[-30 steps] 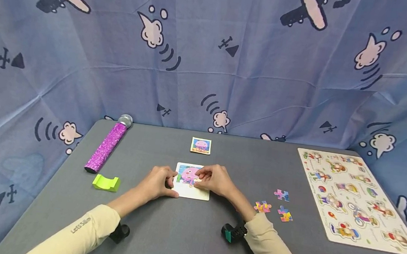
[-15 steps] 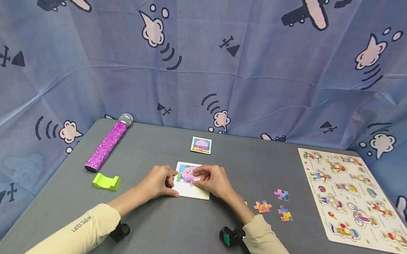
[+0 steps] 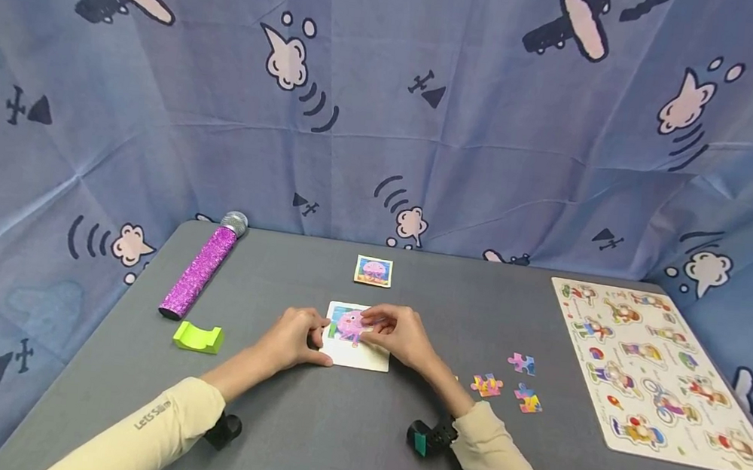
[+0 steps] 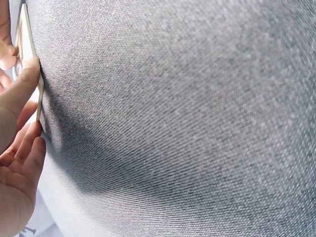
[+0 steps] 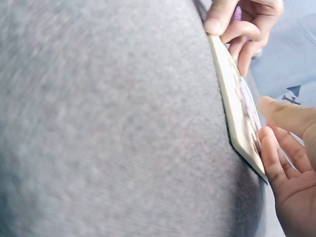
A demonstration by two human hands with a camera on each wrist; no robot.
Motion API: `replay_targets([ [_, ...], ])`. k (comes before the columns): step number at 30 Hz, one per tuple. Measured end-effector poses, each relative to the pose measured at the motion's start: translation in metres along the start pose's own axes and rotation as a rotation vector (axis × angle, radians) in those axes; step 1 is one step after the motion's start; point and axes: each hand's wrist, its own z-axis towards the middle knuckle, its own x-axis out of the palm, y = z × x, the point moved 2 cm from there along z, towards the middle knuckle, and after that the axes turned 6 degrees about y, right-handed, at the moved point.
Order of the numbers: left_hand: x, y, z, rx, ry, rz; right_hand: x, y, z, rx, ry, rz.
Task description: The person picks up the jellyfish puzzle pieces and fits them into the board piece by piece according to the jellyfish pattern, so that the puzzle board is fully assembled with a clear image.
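Note:
A white puzzle board [image 3: 352, 359] lies mid-table with a pink sea-creature jigsaw picture [image 3: 346, 324] partly filling its recess. My left hand [image 3: 290, 337] holds the board's left edge, thumb at the near corner and index finger higher up. Over the picture's right side, my right hand [image 3: 404, 335] pinches a jigsaw piece [image 3: 367, 328], mostly hidden by the fingertips. From the right wrist view, the board [image 5: 233, 113] appears edge-on, the right thumb and index tips close to the picture. The left wrist view shows the left fingers against the board's edge [image 4: 30, 44].
Behind the board lies a small picture card [image 3: 374, 271]. Loose jigsaw pieces [image 3: 487, 385] sit right of the right wrist. A large peg puzzle [image 3: 682, 457] covers the right side. A glittery purple microphone [image 3: 201, 270] and a green stand [image 3: 198, 337] occupy the left.
The right fingertips have shifted slightly over the picture, pressing the piece closer among the others. A sliver of another loose piece now shows beside the right wrist. The left hand keeps its place.

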Motion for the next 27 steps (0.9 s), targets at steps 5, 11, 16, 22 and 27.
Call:
replay_targets([
  [5,0.000,-0.001,0.001,-0.022,0.014,-0.007,-0.006,-0.002,-0.006,0.007,-0.026,0.154],
  [11,0.002,-0.001,0.001,-0.019,0.017,-0.013,-0.015,-0.010,-0.010,0.029,-0.030,0.271],
  [16,0.002,0.000,0.000,0.020,-0.006,-0.022,-0.022,-0.018,-0.014,0.055,-0.037,0.300],
  [22,0.003,0.002,0.000,0.059,-0.032,-0.012,-0.034,-0.025,-0.022,0.104,-0.058,0.298],
  [27,0.001,-0.002,0.000,-0.004,0.001,-0.005,-0.047,-0.030,-0.031,0.113,-0.088,0.271],
])
